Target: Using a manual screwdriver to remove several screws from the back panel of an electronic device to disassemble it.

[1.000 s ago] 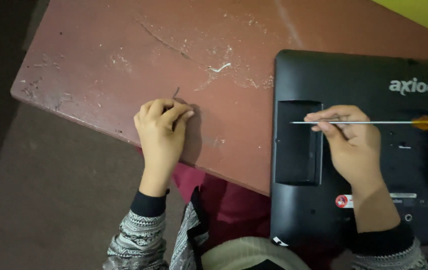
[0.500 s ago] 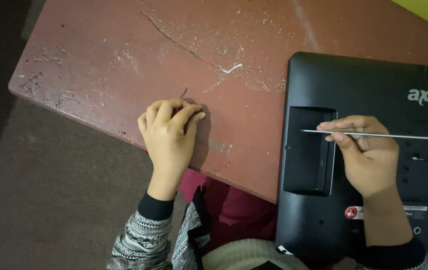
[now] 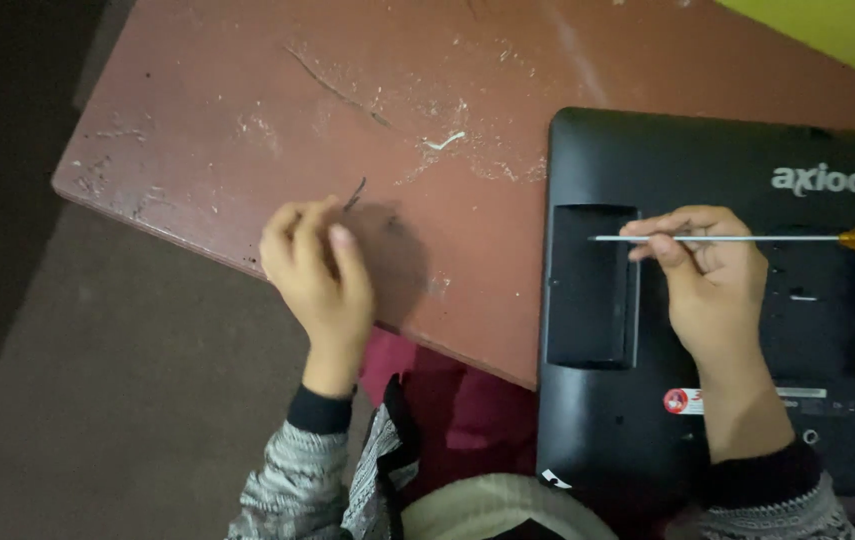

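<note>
A black laptop (image 3: 597,420) lies bottom-up on the right side of a worn reddish table (image 3: 247,110). My right hand (image 3: 712,275) rests on its underside and holds a screwdriver (image 3: 727,238) by the thin metal shaft, the amber handle pointing right. The shaft's tip sits over a rectangular recess (image 3: 590,285) in the laptop. My left hand (image 3: 317,275) lies near the table's front edge with fingers curled together, next to a small dark sliver (image 3: 355,193). Whether it holds anything is hidden.
The table surface is scratched, with pale flecks and a small white scrap (image 3: 444,141). Its front edge runs diagonally, with dark floor (image 3: 97,400) below on the left. A yellow-green surface (image 3: 837,30) shows at the top right. My patterned sleeves and red clothing sit below.
My left hand has lifted slightly and its fingers have loosened from a tight fist on the table. My right hand keeps the screwdriver in the same place over the laptop.
</note>
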